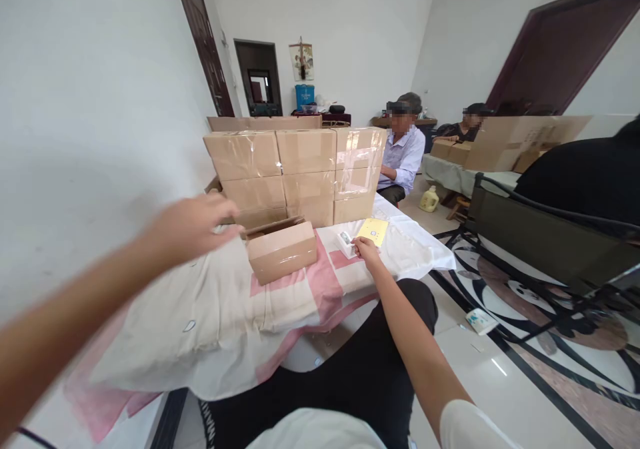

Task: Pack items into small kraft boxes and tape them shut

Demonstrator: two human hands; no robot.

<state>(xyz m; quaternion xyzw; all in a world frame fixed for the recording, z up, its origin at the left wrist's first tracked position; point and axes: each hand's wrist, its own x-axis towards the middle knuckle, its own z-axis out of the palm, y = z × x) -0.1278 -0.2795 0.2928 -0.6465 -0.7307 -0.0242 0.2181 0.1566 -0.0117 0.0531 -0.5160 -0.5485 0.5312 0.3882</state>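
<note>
Brown cardboard heavy across the cloth-covered desk (415, 249): stack of taped boxes (306, 176), three across and three high, at the back, with glossy clear film catching light. Just in front of the stack, and left of centre, an open carton (284, 252) with flaps standing up along its rear edge. Contents hidden from this angle.

To the right of the carton, a small white box (345, 244) with a little picture inside or on top, on the desk near the right end of the stack. Right hand (367, 249) at its right side, fingers bunched narrow against the edge; cannot tell whether gripping the box or only touching it. Yellow sheet (374, 231) just beyond that hand, marked with a small dark-and-white square.

Left hand (203, 226) blurred, out over the left end of the carton, thumb and fingers apart in a loose curve. Cannot tell whether touching the carton's end.

Cream-and-pink cloth (325, 279) rumpled under everything, hanging over the near edge. Beyond the stack, to the right, a co-worker in a pale lilac shirt (407, 159), seated. Yellow jug (429, 199) on the floor farther right.
</note>
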